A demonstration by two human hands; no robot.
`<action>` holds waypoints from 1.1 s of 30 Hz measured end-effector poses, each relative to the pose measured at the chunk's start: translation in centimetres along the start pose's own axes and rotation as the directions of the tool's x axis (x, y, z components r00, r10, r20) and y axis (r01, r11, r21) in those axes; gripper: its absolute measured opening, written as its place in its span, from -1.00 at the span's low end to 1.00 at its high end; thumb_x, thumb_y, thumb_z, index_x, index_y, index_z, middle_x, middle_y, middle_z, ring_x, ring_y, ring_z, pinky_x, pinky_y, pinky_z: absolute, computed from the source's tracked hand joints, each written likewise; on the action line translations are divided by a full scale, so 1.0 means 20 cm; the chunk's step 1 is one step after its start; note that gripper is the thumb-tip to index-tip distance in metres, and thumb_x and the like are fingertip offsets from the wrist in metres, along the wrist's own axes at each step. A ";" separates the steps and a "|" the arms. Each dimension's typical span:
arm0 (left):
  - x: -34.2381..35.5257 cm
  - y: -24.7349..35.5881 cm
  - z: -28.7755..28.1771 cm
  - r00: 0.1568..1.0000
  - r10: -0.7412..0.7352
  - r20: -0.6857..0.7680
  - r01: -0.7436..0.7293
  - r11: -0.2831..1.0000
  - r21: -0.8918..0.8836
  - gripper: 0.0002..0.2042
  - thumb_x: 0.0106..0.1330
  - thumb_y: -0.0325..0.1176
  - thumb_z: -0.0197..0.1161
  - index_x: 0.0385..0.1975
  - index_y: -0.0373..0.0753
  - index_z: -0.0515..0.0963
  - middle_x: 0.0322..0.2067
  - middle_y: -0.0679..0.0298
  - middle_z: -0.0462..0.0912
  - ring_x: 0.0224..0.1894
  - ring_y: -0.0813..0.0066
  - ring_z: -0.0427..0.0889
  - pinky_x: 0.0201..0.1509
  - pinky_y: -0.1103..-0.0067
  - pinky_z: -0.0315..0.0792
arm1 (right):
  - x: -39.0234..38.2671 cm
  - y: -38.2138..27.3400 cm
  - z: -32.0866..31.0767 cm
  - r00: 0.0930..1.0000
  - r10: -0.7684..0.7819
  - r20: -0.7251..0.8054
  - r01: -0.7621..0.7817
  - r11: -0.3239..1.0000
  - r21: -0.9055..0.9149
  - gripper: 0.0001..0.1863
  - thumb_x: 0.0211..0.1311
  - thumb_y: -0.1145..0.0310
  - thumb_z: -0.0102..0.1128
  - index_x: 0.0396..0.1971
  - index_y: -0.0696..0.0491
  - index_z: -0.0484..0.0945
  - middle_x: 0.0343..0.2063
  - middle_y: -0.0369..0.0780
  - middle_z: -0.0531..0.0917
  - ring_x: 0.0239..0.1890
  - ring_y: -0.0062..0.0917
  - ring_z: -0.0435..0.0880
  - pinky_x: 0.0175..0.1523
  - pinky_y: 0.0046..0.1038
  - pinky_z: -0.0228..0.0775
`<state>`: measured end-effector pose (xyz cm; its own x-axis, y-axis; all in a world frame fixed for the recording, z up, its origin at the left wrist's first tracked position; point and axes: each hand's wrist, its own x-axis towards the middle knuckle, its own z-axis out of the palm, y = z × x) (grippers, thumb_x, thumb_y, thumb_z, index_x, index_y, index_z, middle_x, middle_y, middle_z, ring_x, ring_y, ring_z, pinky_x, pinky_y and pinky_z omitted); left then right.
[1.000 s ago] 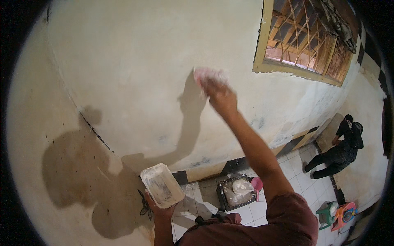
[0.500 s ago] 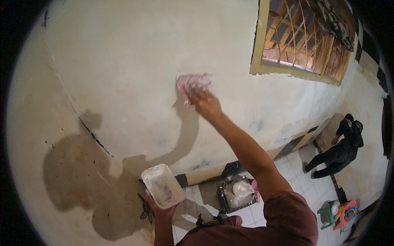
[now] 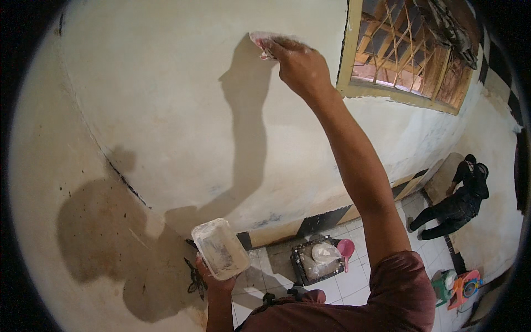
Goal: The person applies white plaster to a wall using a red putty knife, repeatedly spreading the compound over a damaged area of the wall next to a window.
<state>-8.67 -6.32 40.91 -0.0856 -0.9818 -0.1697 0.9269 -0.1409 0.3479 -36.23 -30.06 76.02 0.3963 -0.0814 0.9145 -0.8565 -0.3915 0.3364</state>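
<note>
My right hand (image 3: 301, 63) is raised high against the pale wall (image 3: 166, 83), left of the window. Its fingers are closed on a flat pink piece smeared with white (image 3: 265, 44); whether it is a cloth or a spreader I cannot tell. The piece appears to touch the wall, partly hidden by my fingers. Low at the left, my left hand (image 3: 218, 282) grips a rectangular whitish plastic tub (image 3: 221, 249) from below. The tub is tilted toward me, with white and grey residue inside.
A barred window (image 3: 409, 50) with a yellowish frame is at the upper right. Below, on the tiled floor (image 3: 354, 296), stand a dark crate (image 3: 301, 268) with a white bag (image 3: 325, 253) and a pink dipper (image 3: 345, 249). A person in dark clothes (image 3: 462, 196) stands farther right, near stools (image 3: 462, 290).
My right hand has moved up and slightly right along the wall with the pink piece, now turned more edge-on. The left hand and tub have barely moved. The dipper is now uncovered.
</note>
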 end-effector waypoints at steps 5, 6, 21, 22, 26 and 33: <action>0.04 -0.04 -0.08 1.000 0.014 0.016 -0.013 0.997 -0.070 -0.26 0.17 0.31 0.12 0.29 0.00 0.27 0.20 0.19 0.40 0.19 0.02 0.43 0.16 -0.07 0.39 | -0.69 -0.23 0.22 0.974 0.041 0.223 -0.049 0.998 0.030 -0.46 0.12 0.41 0.13 0.19 0.03 0.44 0.14 -0.14 0.52 0.19 -0.25 0.50 0.26 -0.22 0.36; 0.04 -0.04 -0.10 1.000 0.028 0.004 -0.028 0.998 -0.054 -0.25 0.17 0.32 0.10 0.29 0.01 0.26 0.21 0.19 0.39 0.20 0.02 0.43 0.15 -0.08 0.40 | -0.83 -0.32 0.21 0.978 -0.009 0.206 0.000 0.999 0.047 -0.43 0.06 0.56 0.13 0.16 -0.05 0.49 0.08 -0.13 0.57 0.05 -0.24 0.62 0.10 -0.28 0.52; 0.02 -0.07 -0.04 1.000 -0.009 0.010 0.010 0.995 -0.095 -0.29 0.22 0.31 0.01 0.28 0.01 0.29 0.21 0.19 0.41 0.21 0.02 0.41 0.16 -0.06 0.39 | -0.76 -0.26 0.05 0.980 0.135 0.148 -0.149 0.985 0.091 -0.48 0.04 0.52 0.20 0.10 -0.02 0.52 0.02 -0.20 0.61 0.00 -0.25 0.63 0.10 -0.22 0.49; 0.01 -0.07 -0.02 1.000 -0.008 0.007 0.009 0.994 -0.108 -0.30 0.23 0.30 0.00 0.28 0.01 0.30 0.21 0.19 0.41 0.21 0.02 0.42 0.17 -0.05 0.38 | -0.74 -0.23 0.07 0.983 0.140 0.115 -0.148 0.987 0.063 -0.49 0.03 0.51 0.21 0.08 -0.03 0.54 0.00 -0.21 0.62 -0.02 -0.26 0.64 0.09 -0.23 0.50; -0.01 -0.05 -0.03 0.998 -0.003 -0.066 -0.003 0.996 -0.090 -0.29 0.24 0.31 -0.01 0.29 0.01 0.28 0.21 0.19 0.40 0.22 0.03 0.41 0.20 -0.05 0.35 | -0.72 -0.17 0.12 0.984 0.171 0.055 -0.173 0.984 0.030 -0.51 0.02 0.54 0.22 0.04 -0.08 0.59 -0.04 -0.23 0.65 -0.09 -0.31 0.66 0.03 -0.29 0.54; 0.00 -0.04 -0.08 0.999 0.038 -0.038 -0.040 0.998 -0.042 -0.26 0.23 0.36 -0.04 0.32 0.03 0.24 0.24 0.18 0.36 0.23 0.00 0.39 0.22 -0.07 0.31 | -1.39 -0.51 0.17 0.847 0.084 0.524 -0.181 0.974 0.138 -0.41 0.08 0.46 0.15 0.21 -0.06 0.45 0.14 -0.18 0.54 0.22 -0.32 0.50 0.24 -0.24 0.39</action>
<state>-8.72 -5.91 39.11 -0.0360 -0.9808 -0.1914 0.9441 -0.0962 0.3153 -37.44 -26.92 46.51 0.4377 -0.5822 0.6852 -0.8602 -0.4930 0.1306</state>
